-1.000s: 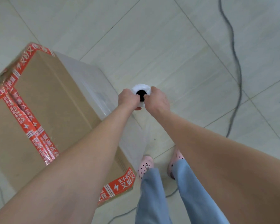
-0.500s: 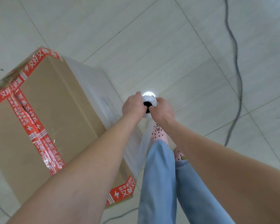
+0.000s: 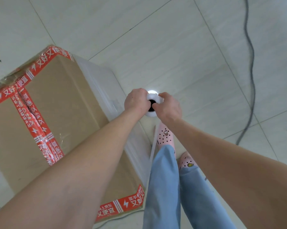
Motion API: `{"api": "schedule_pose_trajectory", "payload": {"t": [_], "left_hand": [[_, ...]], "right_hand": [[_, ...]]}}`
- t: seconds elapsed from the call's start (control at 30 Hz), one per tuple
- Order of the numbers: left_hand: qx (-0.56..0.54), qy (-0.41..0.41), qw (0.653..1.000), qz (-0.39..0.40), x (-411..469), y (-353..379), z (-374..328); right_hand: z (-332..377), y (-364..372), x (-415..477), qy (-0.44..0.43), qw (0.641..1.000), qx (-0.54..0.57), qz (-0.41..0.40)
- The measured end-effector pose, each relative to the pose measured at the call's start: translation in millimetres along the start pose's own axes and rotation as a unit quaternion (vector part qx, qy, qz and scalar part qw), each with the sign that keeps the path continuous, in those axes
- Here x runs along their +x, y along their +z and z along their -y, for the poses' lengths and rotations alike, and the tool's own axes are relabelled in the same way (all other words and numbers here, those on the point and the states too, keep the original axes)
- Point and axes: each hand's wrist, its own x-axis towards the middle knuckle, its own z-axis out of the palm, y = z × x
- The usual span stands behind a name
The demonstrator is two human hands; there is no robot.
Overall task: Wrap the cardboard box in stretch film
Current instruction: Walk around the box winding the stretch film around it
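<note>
Head view: your left hand (image 3: 135, 103) and right hand (image 3: 170, 109) meet at arm's length in front of you, both clenched around the top end of the roll of stretch film (image 3: 154, 97). The roll stands upright, seen end-on; its white rim and dark core hole show between your knuckles. Left fingers curl round the rim from the left side. Right fingers curl round it from the right, with the thumb near the core hole. The cardboard box (image 3: 60, 123) sits on the tiled floor (image 3: 172, 47) to your left, and the roll is just off its right-hand side. The box's brown top is bare, crossed and edged by red printed tape (image 3: 34, 124). A cloudy layer of film (image 3: 99, 83) covers the box's right side, from the far corner towards you. A pale edge of film (image 3: 153, 146) runs down below your hands towards the near right corner of the box; where it meets the box is hidden behind your leg. Your feet are in pink clogs (image 3: 165, 136), the left one forward, under your right wrist. Light blue jeans (image 3: 162, 187) cover your legs. A dark cable (image 3: 250, 71) snakes over the tiles well to the right. A thinner cord (image 3: 121, 218) lies by the box's near edge.
</note>
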Motion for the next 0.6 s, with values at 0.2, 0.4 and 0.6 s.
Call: {"api": "schedule_pose_trajectory", "payload": {"t": [0.2, 0.4, 0.6], "left_hand": [[-0.041, -0.042, 0.998, -0.035, 19.6, -29.1, 22.0], [-0.086, -0.076, 0.992, -0.054, 38.3, -47.9, 31.4], [-0.104, -0.080, 0.991, -0.019, 40.9, -52.1, 36.1]], "right_hand": [[37.3, 13.7, 19.2, -0.029, 0.999, 0.021, 0.011], [61.3, 16.0, 36.2, -0.031, 0.998, 0.045, 0.032], [63.7, 27.7, 35.3, 0.025, 0.991, 0.113, 0.060]]}}
